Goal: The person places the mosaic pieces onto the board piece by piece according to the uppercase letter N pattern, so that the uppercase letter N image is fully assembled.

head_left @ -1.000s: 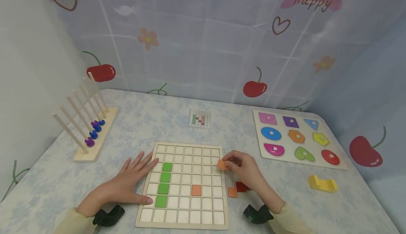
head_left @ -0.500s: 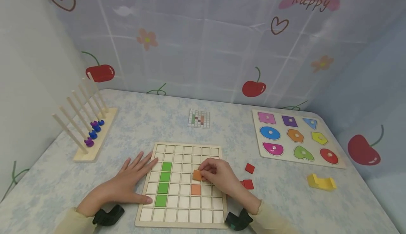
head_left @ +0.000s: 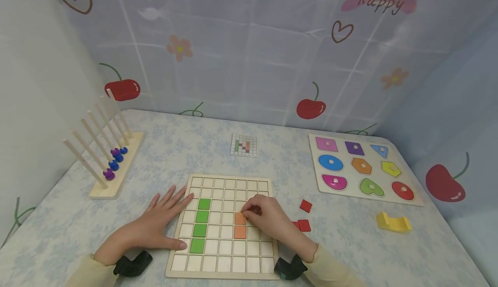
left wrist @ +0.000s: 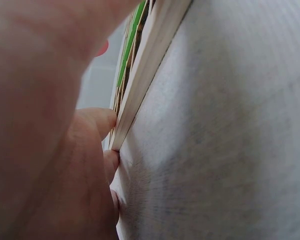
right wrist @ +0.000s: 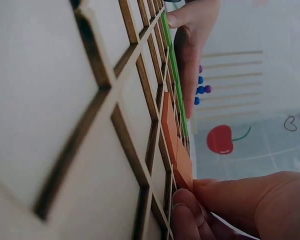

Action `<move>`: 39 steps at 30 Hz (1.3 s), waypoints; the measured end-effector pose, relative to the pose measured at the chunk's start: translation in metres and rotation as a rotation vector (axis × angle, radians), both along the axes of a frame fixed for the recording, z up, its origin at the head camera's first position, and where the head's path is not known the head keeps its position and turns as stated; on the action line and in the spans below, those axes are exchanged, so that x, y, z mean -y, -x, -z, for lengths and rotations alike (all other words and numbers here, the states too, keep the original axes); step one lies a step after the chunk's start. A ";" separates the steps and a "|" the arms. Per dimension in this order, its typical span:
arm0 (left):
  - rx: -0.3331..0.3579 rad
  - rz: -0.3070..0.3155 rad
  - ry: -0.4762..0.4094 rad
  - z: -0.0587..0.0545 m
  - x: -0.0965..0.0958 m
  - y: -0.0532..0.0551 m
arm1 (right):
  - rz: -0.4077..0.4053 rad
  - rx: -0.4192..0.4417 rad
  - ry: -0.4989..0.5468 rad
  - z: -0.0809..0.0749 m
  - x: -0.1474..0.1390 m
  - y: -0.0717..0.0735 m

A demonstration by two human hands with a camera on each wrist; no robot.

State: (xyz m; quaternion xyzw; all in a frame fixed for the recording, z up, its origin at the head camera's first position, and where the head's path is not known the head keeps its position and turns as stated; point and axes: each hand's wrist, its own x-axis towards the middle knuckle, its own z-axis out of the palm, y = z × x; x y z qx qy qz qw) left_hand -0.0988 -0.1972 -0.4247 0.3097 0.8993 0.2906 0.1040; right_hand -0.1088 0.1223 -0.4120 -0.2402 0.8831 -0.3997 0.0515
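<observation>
Left hand point(head_left: 155, 224) lies spread over the board point(head_left: 224, 263)'s left edge; right hand point(head_left: 268, 218) pinches an orange tile point(head_left: 240, 219); uneven release could tilt it.

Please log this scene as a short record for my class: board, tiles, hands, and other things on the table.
Board: wooden, gridded
Green tiles: four, in one column
Orange tiles: two, in neighbouring cells of another column
Red tiles: three visible, right of the board, one partly hidden
Left hand: spread across the board's left edge
Right hand: fingertips at the farther orange tile
Others: pattern card, peg stand, shape puzzle, yellow block
</observation>
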 end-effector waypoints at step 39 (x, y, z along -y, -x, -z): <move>-0.006 0.010 -0.029 0.002 0.001 0.000 | -0.002 0.158 -0.072 -0.007 -0.081 -0.027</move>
